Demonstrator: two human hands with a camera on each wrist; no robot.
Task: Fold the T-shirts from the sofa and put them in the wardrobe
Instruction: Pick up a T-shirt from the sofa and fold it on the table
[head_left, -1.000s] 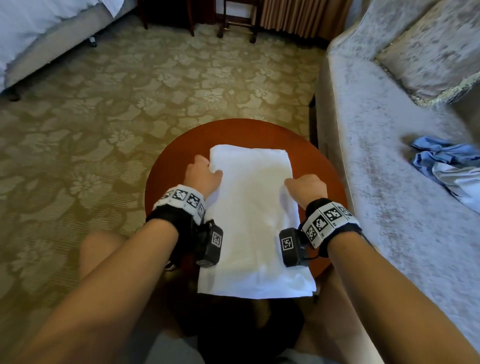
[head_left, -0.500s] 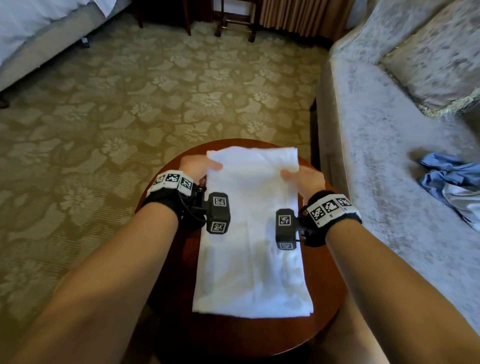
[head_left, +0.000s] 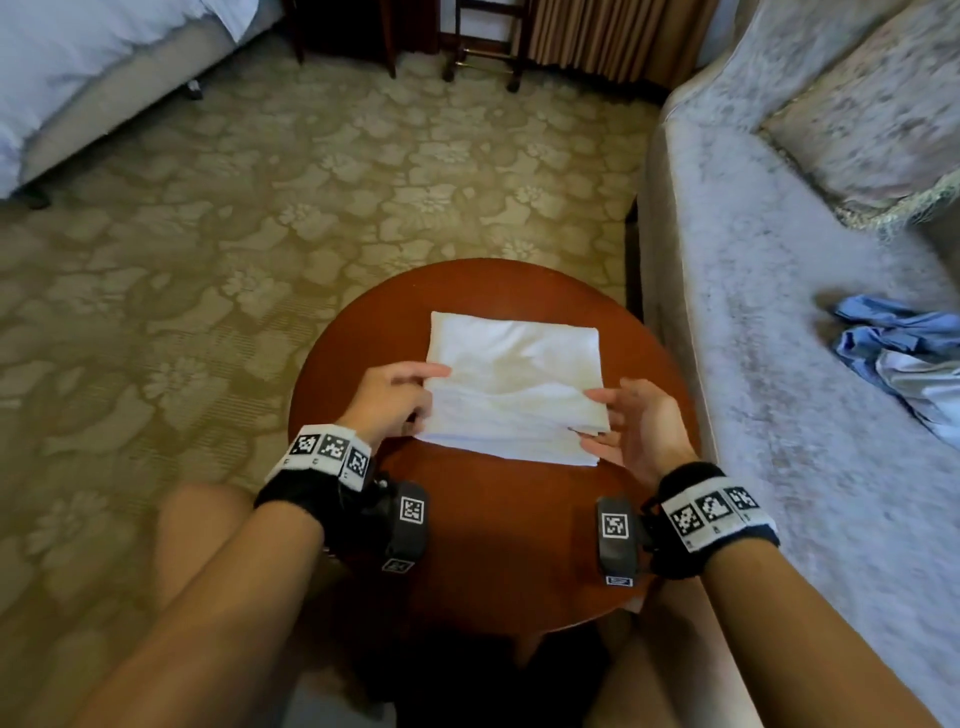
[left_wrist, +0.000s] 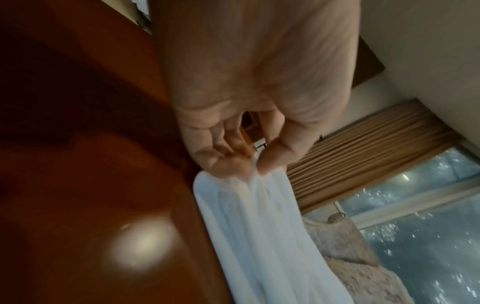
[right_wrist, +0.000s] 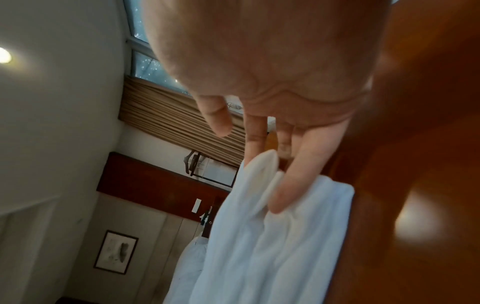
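White T-shirt (head_left: 511, 382) sits folded into a rectangle on the round red-brown wooden table (head_left: 498, 519), roughly centred, far edge toward the carpet. Layered near edge faces the person.

Left hand (head_left: 392, 397) is at the shirt's left edge. The left wrist view shows thumb and fingers (left_wrist: 226, 156) pinching the fabric (left_wrist: 259, 226) at the corner, so it is gripping the shirt.

Right hand (head_left: 636, 423) is at the near-right corner, palm turned inward. The right wrist view shows fingers (right_wrist: 298, 174) extended and fairly straight, lying against the cloth (right_wrist: 272, 236), thumb held apart. No closed grasp there: hand released, just touching.

Surroundings:
- Grey patterned sofa (head_left: 779, 338) just right of the table, with a cushion (head_left: 862, 114) at its back.
- Crumpled blue and pale garments (head_left: 904, 358) lie on the sofa seat, well apart from the table.
- Bed with white bedding (head_left: 67, 62) top left, across the floral carpet (head_left: 260, 208).
- Tan curtains (head_left: 592, 36) and dark wooden chair legs (head_left: 483, 47) at the far wall.
- Person's bare knees (head_left: 202, 525) are against the near side of the table.

Both wrist cameras (head_left: 405, 525) hang over the bare near part of the tabletop. Nothing lies on top of the shirt except the hands at its edges.
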